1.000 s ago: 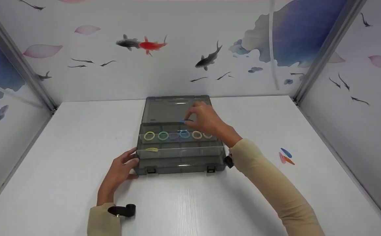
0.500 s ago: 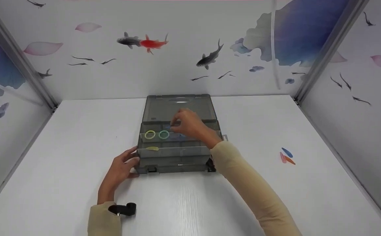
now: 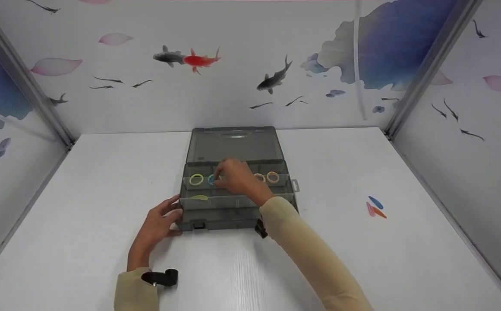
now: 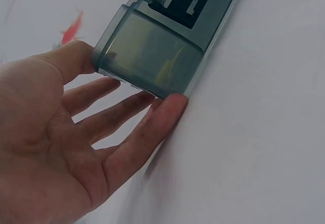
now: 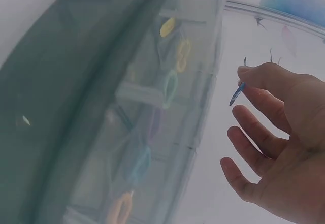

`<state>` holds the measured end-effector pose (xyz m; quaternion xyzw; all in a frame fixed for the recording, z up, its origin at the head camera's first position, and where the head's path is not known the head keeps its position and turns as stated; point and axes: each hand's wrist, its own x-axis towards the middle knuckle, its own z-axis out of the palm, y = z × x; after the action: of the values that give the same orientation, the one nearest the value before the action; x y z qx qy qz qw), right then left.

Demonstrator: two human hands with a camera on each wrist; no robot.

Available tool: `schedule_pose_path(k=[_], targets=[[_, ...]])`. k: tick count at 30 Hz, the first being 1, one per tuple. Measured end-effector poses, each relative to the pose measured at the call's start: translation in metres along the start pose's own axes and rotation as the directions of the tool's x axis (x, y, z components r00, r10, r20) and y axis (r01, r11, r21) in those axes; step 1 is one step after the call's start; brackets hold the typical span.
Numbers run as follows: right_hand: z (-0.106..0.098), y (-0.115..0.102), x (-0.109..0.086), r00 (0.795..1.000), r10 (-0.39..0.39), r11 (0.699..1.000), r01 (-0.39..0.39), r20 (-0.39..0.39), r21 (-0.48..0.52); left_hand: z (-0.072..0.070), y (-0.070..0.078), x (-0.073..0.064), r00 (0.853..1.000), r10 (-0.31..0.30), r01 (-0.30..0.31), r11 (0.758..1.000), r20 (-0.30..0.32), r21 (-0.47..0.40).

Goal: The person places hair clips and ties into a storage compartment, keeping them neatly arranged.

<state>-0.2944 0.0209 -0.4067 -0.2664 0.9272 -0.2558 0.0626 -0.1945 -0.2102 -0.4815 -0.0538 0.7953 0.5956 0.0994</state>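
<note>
A: R hand (image 3: pixel 234 176), pos. rel. to the case (image 3: pixel 228 215)?

B: Above the case's rear row, L of ctr. Grip clamped on a blue clip (image 5: pixel 236 95) btwn thumb & index tips; remaining fingers loosely extended.

A: Blue clip's pos.?

B: Over the case, nr its green ring (image 5: pixel 170 89); can't tell if they touch.

A: L hand (image 3: pixel 157 222)?

B: At the case's L end. Grip apart: fingers spread, tips resting against the case wall.

A: Contents?

B: Rear row of case: yellow ring (image 3: pixel 196 179) at L end; pale ring (image 3: pixel 259 177) & orange ring (image 3: pixel 272 177) toward R end, just beside each other. Yellow clip (image 3: pixel 199 198) in the case's next row fwd, L end.

A: Lid (image 3: pixel 235 147)?

B: Open, laid back behind the case's compartments.

A: Outside?

B: On the surface (image 3: pixel 341 172), well to the case's R: loose blue clip (image 3: pixel 376 202), pink clip (image 3: pixel 370 209) & orange clip (image 3: pixel 379 213), grouped close tog. Behind the case: panel (image 3: pixel 228 26) w/ printed fish.
</note>
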Motion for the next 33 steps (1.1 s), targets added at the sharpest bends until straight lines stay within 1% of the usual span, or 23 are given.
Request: schedule_pose_path(k=[3,7,11,18,22,28,33], targets=[[0.007,-0.002,0.0,0.999,0.035,0.999,-0.035,0.013,-0.013,-0.001,0.0,0.0,1.0,-0.001,0.001,1.0,-0.004,-0.001],[0.015,-0.003,0.001,0.997,0.072,0.997,-0.071,0.004,-0.024,-0.002,-0.001,-0.001,1.0,0.001,-0.001,1.0,-0.008,0.003],[0.021,-0.001,0.002,0.997,0.083,0.996,-0.083,-0.007,-0.044,-0.002,-0.001,0.0,1.0,0.0,0.0,1.0,-0.01,0.005],[0.032,0.003,0.006,0.992,0.123,0.99,-0.123,0.003,-0.064,-0.002,-0.003,0.0,1.0,0.011,-0.011,1.0,-0.006,-0.012],[0.034,0.004,0.008,0.991,0.137,0.988,-0.136,-0.001,-0.076,-0.002,-0.003,-0.001,1.0,0.011,-0.011,1.0,-0.006,-0.015],[0.035,0.006,0.009,0.989,0.145,0.988,-0.144,0.004,-0.052,-0.002,-0.003,0.0,1.0,0.001,-0.001,1.0,-0.005,-0.016],[0.033,0.005,0.009,0.989,0.15,0.987,-0.149,0.016,-0.06,-0.002,-0.003,0.002,1.0,-0.001,0.001,1.0,-0.01,-0.015]])
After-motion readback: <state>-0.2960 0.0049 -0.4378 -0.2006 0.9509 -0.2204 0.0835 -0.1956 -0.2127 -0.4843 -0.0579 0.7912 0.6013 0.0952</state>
